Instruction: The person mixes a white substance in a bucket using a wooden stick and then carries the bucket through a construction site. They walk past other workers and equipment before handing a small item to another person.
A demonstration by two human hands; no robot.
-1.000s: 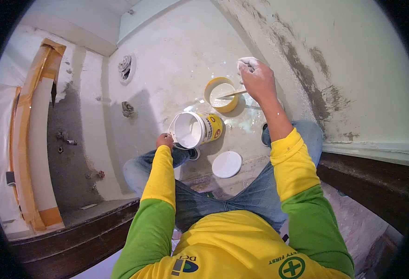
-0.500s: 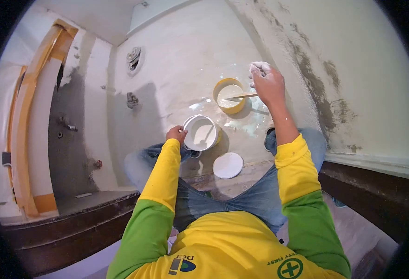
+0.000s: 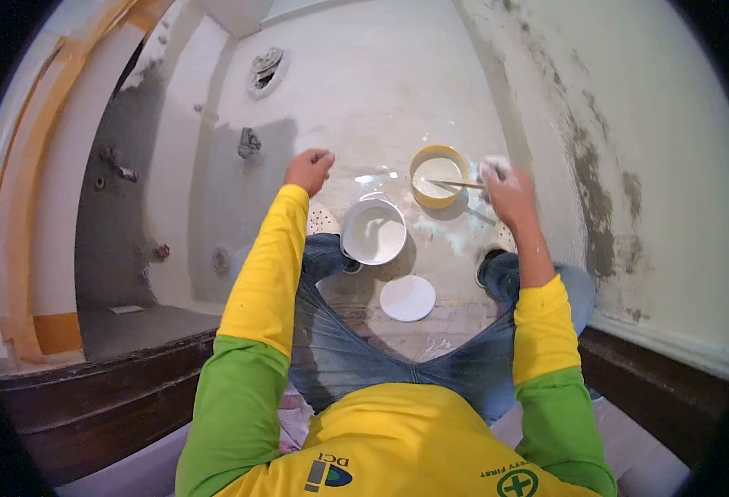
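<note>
My left hand (image 3: 310, 171) is raised beyond the white bucket (image 3: 374, 234), apart from it, with its fingers drawn together; whether anything is between them is too small to tell. The bucket stands uncovered and has whitish material inside. My right hand (image 3: 509, 189) has white residue on its curled fingers and is beside the end of a stick (image 3: 457, 183); what the fingers hold is not clear. That stick leans over the rim of a yellow tub (image 3: 438, 201), its far end in pale liquid. A round white lid (image 3: 407, 298) lies flat on the floor nearer to me.
Wet splashes (image 3: 455, 240) mark the floor around the tub. My legs are spread on either side of the lid. Drain openings (image 3: 267, 69) are beyond my left hand. A stained wall (image 3: 671, 166) rises at the right, and a dark wooden sill (image 3: 108, 398) runs at the lower left.
My left hand has let go of the white bucket's rim and moved up and away from it. My right hand has come lower, closer to the stick's end. The camera view has shifted.
</note>
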